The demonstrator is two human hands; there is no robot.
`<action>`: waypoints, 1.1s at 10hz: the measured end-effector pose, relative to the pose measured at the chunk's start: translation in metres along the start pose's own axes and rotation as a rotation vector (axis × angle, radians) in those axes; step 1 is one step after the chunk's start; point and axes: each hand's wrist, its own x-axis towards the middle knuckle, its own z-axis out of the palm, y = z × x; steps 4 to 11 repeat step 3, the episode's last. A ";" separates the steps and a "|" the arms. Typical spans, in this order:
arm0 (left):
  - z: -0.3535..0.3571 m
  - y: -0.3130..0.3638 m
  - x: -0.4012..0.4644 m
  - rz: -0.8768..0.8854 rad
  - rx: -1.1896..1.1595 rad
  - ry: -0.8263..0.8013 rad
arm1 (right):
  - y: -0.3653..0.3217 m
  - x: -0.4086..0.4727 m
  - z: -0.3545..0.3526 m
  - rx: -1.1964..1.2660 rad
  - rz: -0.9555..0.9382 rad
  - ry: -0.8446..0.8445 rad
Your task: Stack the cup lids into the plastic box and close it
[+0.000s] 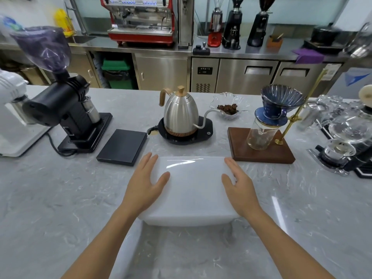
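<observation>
On counter: left hand (144,185), right hand (240,188) flat, fingers spread | frosted box (193,190) hides contents

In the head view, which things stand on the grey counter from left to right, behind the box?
Black coffee grinder → flat black scale → steel gooseneck kettle → glass dish of brown grounds → blue ceramic dripper on wooden stand.

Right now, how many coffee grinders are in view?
4: one black grinder on the near counter at left, and three on the back counter, a red grinder and two black grinders beside it. Others may be hidden.
</observation>
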 end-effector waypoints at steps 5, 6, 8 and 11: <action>0.012 0.034 -0.001 0.099 -0.151 0.244 | -0.001 -0.003 -0.040 -0.285 -0.013 0.130; 0.012 0.034 -0.001 0.099 -0.151 0.244 | -0.001 -0.003 -0.040 -0.285 -0.013 0.130; 0.012 0.034 -0.001 0.099 -0.151 0.244 | -0.001 -0.003 -0.040 -0.285 -0.013 0.130; 0.012 0.034 -0.001 0.099 -0.151 0.244 | -0.001 -0.003 -0.040 -0.285 -0.013 0.130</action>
